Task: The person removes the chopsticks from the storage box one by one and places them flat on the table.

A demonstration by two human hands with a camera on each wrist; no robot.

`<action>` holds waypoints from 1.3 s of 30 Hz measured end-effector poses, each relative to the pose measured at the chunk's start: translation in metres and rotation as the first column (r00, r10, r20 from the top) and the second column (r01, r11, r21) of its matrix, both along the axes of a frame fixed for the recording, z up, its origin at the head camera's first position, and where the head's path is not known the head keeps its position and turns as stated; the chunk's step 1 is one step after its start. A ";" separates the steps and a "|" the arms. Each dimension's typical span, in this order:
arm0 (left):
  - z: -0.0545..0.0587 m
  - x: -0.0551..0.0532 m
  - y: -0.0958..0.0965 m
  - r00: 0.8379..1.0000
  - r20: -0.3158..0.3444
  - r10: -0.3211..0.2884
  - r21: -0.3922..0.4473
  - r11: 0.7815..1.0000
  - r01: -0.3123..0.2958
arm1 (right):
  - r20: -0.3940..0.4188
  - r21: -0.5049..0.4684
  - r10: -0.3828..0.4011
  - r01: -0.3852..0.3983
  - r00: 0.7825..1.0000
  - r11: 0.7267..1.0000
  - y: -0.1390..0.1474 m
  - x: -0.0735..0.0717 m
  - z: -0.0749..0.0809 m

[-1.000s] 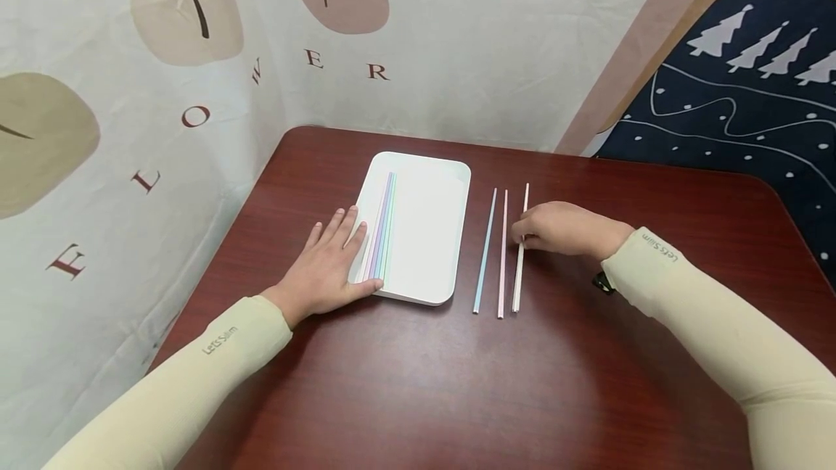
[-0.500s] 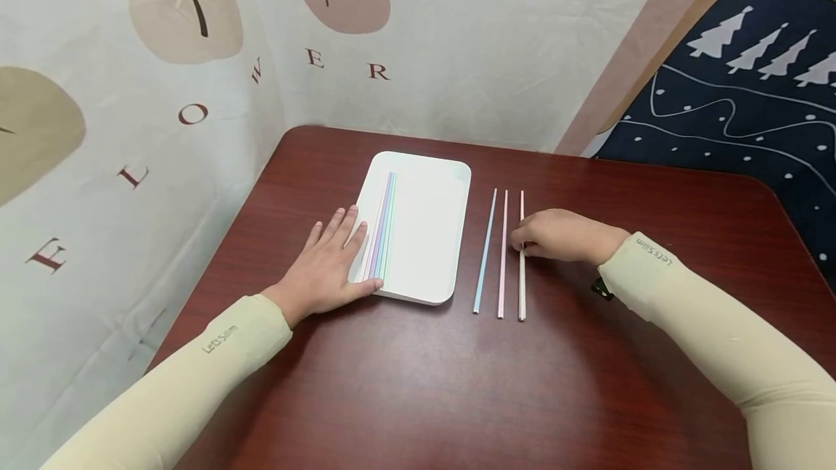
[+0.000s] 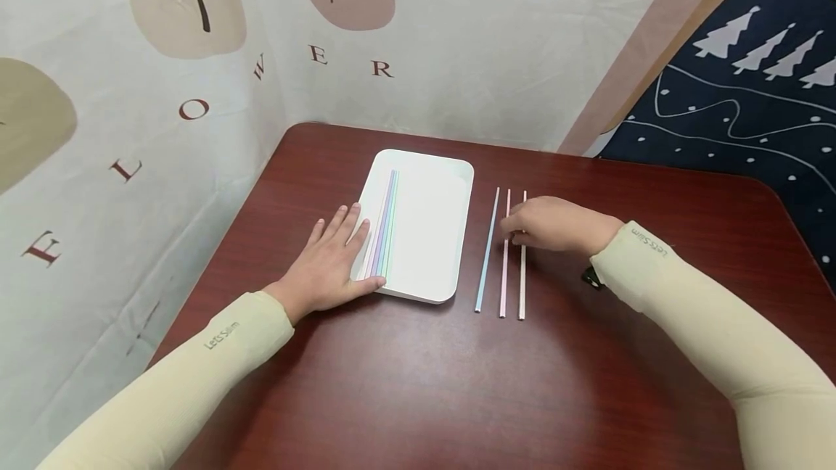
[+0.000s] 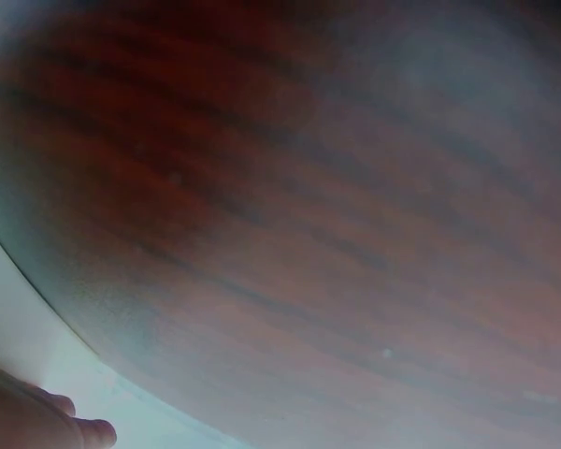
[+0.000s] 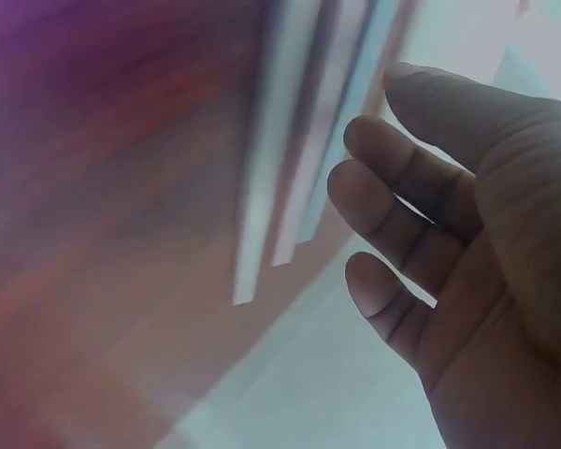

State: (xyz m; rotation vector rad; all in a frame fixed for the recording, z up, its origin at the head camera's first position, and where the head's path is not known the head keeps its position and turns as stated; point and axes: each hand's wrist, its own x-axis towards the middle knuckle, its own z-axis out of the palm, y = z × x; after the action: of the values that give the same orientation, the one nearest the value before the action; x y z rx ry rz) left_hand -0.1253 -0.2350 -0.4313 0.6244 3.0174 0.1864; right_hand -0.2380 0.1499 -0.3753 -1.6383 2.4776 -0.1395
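Three slim chopsticks lie side by side on the table right of the tray: a blue chopstick [image 3: 487, 252], a pink chopstick [image 3: 504, 278] and a cream chopstick [image 3: 522, 281]. My right hand [image 3: 555, 225] hovers over the pink and cream ones, covering their upper parts. In the right wrist view its loosely bent fingers [image 5: 374, 201] hold nothing. My left hand [image 3: 328, 265] lies spread on the left edge of a white tray [image 3: 427, 238], thumb on the near rim. Inside the tray, several pastel chopsticks [image 3: 385, 231] lie close together near that hand.
A dark red wooden table [image 3: 418, 383] bears everything, with rounded far corners. Behind and left hangs a pale printed cloth [image 3: 496, 49] with letters. A navy cloth [image 3: 738, 107] with white trees hangs at the far right.
My right hand first straightened the cream chopstick, swinging its near end right, then let go of it and shifted slightly left over the pink one. The left hand stayed on the tray.
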 end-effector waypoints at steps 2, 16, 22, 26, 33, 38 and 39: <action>0.001 0.000 0.000 1.000 0.003 0.000 -0.003 1.000 0.000 | 0.000 -0.021 0.022 -0.022 1.000 1.000 -0.011 0.000 0.010; 0.002 0.003 0.001 1.000 0.007 0.009 0.011 1.000 -0.009 | -0.017 0.104 0.146 -0.143 0.989 0.984 -0.107 0.003 0.038; 0.001 0.002 0.000 1.000 0.006 0.007 0.014 1.000 -0.007 | 0.014 0.146 0.175 -0.175 0.985 0.974 -0.144 0.001 0.049; 0.002 0.002 0.001 1.000 0.009 0.001 0.014 1.000 -0.001 | 0.063 0.130 0.163 -0.170 0.985 0.977 -0.163 -0.006 0.052; 0.002 0.003 0.001 1.000 0.004 0.005 0.020 1.000 -0.005 | 0.114 0.128 0.118 -0.132 0.986 0.983 -0.185 -0.020 0.045; 0.003 0.003 0.000 1.000 0.003 0.001 0.025 1.000 -0.001 | 0.172 0.151 0.059 -0.086 0.983 0.985 -0.193 -0.028 0.033; 0.003 0.003 0.000 1.000 0.003 0.001 0.026 1.000 -0.001 | 0.183 0.161 0.045 -0.075 0.982 0.984 -0.194 -0.030 0.031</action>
State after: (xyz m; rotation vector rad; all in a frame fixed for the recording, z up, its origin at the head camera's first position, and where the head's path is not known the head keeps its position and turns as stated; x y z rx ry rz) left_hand -0.1223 -0.2349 -0.4282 0.6241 3.0172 0.2261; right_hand -0.2675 -0.0440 -0.3445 -1.5569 2.2403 -0.0657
